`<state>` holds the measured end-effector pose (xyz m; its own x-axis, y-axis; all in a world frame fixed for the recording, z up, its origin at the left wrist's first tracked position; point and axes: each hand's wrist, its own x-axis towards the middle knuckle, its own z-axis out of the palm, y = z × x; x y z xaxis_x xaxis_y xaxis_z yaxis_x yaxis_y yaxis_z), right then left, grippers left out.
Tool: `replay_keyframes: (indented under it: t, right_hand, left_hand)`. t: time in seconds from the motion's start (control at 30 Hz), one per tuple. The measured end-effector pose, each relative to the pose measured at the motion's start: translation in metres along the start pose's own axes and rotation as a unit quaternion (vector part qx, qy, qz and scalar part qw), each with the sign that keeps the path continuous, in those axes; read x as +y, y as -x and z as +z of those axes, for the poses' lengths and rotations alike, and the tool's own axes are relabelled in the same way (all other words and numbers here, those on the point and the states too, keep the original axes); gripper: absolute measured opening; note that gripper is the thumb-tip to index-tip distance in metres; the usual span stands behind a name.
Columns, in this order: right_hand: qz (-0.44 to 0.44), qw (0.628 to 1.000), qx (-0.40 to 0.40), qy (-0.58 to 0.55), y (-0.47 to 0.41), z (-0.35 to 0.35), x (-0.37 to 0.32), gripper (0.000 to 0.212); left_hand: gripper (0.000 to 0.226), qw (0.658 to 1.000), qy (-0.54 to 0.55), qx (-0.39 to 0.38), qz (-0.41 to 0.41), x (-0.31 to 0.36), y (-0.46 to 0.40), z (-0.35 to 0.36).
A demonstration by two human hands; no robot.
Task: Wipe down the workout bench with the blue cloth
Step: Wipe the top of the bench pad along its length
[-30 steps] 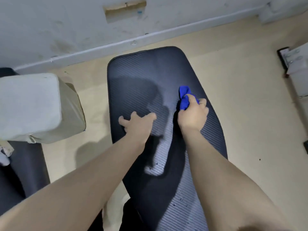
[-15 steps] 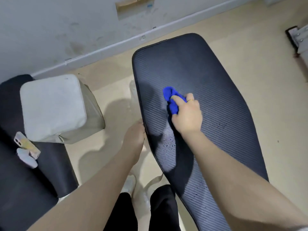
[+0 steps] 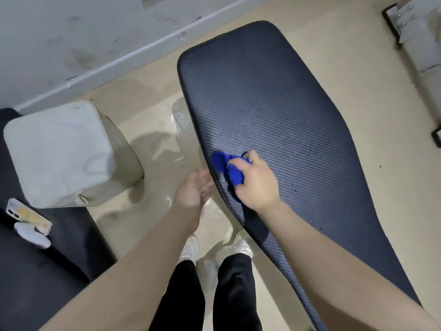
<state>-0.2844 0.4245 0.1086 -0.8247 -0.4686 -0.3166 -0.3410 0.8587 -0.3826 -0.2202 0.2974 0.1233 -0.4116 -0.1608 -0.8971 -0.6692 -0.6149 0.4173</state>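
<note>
Head view, looking down. Workout bench [image 3: 274, 111]: dark ribbed pad, running from upper centre down to lower right, tapering toward the near end. Small water droplets scattered on the pad to the right of the hand.

Right hand [image 3: 256, 182]: on the bench near its left edge, fingers curled and closed around the blue cloth [image 3: 229, 167]. Cloth bunched, pressed onto the pad surface, sticking out past the fingers toward the left edge. A ring shows on one finger. Forearm crosses the pad from the lower right.

Left hand [image 3: 193, 189]: off the pad, just beside the bench's left edge, palm partly up, fingers loosely extended and slightly apart, holding nothing. Whether the fingertips touch the bench edge cannot be told; the hand is slightly blurred.

Floor [image 3: 358, 75]: beige, with a wet-looking sheen left of the bench. Below the arms, two legs in black trousers and white shoes [image 3: 191, 247] standing on the floor beside the bench.

Left side: a pale grey cushion-like block [image 3: 59, 154] resting on a black padded surface [image 3: 35, 283]. On that same surface, a phone [image 3: 28, 219] in a patterned case lies camera side up, a small white object [image 3: 32, 235] touching it.

Top: grey wall [image 3: 71, 32] with a pale baseboard. Upper right: a grey metal bracket [image 3: 415, 22] with bolts.
</note>
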Motion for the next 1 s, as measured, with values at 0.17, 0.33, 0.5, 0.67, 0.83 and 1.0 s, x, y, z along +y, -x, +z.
replay_keyframes:
  t: [0.17, 0.33, 0.5, 0.67, 0.83, 1.0]
  right_hand:
    - [-0.171, 0.973, -0.130, 0.080, 0.044, -0.009, 0.003, 0.038]
    - [0.095, 0.991, 0.067, 0.073, -0.003, -0.021, 0.031, 0.039]
    - [0.005, 1.000, 0.005, 0.027, 0.056, 0.006, 0.005, 0.038]
    - [-0.088, 0.992, -0.032, 0.082, 0.038, -0.011, 0.022, 0.038]
    - [0.129, 0.982, 0.132, 0.042, 0.004, -0.009, 0.039, 0.031]
    - [-0.084, 0.995, 0.004, 0.046, 0.075, 0.009, 0.027, 0.033]
  left_hand:
    - [0.023, 0.997, -0.063, -0.011, -0.049, -0.014, 0.022, 0.001]
    - [0.039, 0.998, -0.051, -0.025, -0.036, -0.014, 0.022, 0.014]
    - [0.031, 0.999, -0.004, 0.000, -0.054, -0.023, 0.025, 0.013]
    - [0.024, 0.999, 0.007, 0.018, -0.039, -0.026, 0.024, 0.030]
    - [0.034, 0.999, -0.022, 0.041, 0.010, -0.042, 0.009, 0.026]
    - [0.035, 0.998, -0.015, 0.059, 0.025, -0.051, 0.018, 0.037]
